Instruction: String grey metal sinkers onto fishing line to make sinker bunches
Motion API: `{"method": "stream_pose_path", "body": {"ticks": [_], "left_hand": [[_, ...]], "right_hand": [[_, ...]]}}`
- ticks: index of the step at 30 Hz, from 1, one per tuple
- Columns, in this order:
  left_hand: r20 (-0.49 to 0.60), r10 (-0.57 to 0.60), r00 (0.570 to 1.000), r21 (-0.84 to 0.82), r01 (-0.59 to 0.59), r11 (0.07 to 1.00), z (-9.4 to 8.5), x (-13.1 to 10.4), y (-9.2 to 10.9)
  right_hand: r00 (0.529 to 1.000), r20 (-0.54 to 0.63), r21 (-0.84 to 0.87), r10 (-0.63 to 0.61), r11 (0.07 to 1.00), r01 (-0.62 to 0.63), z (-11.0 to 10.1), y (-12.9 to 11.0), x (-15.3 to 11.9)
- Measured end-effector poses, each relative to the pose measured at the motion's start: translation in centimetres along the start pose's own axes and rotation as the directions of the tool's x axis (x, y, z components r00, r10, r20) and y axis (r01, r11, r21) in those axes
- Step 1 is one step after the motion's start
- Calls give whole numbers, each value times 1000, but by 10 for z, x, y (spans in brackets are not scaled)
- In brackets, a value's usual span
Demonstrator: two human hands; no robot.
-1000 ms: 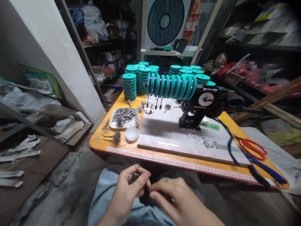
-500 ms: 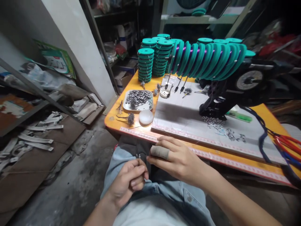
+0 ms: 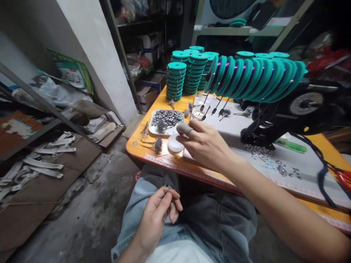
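Note:
My left hand (image 3: 161, 210) is over my lap, thumb pressed to its fingers; small metallic tips (image 3: 168, 187) stick out above the pinch, too small to name. Over the table, my right hand (image 3: 204, 142) has curled fingers, one wrapped in a grey-beige bandage (image 3: 184, 128). Its fingertips are beside a round white lid-like disc (image 3: 176, 143), and whatever they may hold is hidden. Just behind stands a white tray (image 3: 151, 128) of small dark metallic cylinders (image 3: 168, 120). A bundle of dark-headed wires (image 3: 158, 145) lies left of the disc.
Stacks of green spools (image 3: 176, 82) stand at the back. A row of green discs (image 3: 255, 78) on a black machine (image 3: 290, 113) overhangs the grey board. Small metal pieces (image 3: 257, 152) lie below it. A green-handled item (image 3: 292, 146) and dark cables are at the right.
My right hand has moved up and away from my left hand, from the lap to over the table by the white disc. My left hand stays pinched above my lap. The view has shifted slightly.

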State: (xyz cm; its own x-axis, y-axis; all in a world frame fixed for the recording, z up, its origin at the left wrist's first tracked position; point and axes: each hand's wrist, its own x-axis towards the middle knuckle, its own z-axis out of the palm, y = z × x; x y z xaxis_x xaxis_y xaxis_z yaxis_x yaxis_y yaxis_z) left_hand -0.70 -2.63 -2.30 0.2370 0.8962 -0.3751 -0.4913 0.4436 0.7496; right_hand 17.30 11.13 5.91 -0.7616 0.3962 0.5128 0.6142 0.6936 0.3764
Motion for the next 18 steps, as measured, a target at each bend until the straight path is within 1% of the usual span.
{"method": "stream_pose_path", "body": {"ticks": [3,5,8,10,12,14,16,18], "left_hand": [[-12,13,1000,-7,-14,1000,-4,2,-1],[-30,14,999,-3,-14,1000,-5,3,-1],[-65,17,998,-21,-18,1000,-3,3,3],[-52,28,998,-63,-31,998,2,3,7],[-11,44,999,-101,-44,994,10,3,11],[30,47,998,-117,-43,992,18,4,14],[64,37,997,-125,-29,992,26,4,15],[94,25,995,-135,-13,991,31,3,15]], "right_hand": [[999,4,15,-32,999,32,6,-2,1],[1000,-6,9,-9,1000,9,2,-3,-1],[993,-34,51,109,993,-107,-17,-5,-8],[972,-49,172,231,960,-219,-32,-9,-14],[930,-38,345,365,878,-331,-44,-17,-22],[882,9,504,471,760,-410,-54,-29,-30],[846,51,603,531,659,-450,-59,-43,-39],[827,52,650,559,610,-453,-60,-58,-47]]}}
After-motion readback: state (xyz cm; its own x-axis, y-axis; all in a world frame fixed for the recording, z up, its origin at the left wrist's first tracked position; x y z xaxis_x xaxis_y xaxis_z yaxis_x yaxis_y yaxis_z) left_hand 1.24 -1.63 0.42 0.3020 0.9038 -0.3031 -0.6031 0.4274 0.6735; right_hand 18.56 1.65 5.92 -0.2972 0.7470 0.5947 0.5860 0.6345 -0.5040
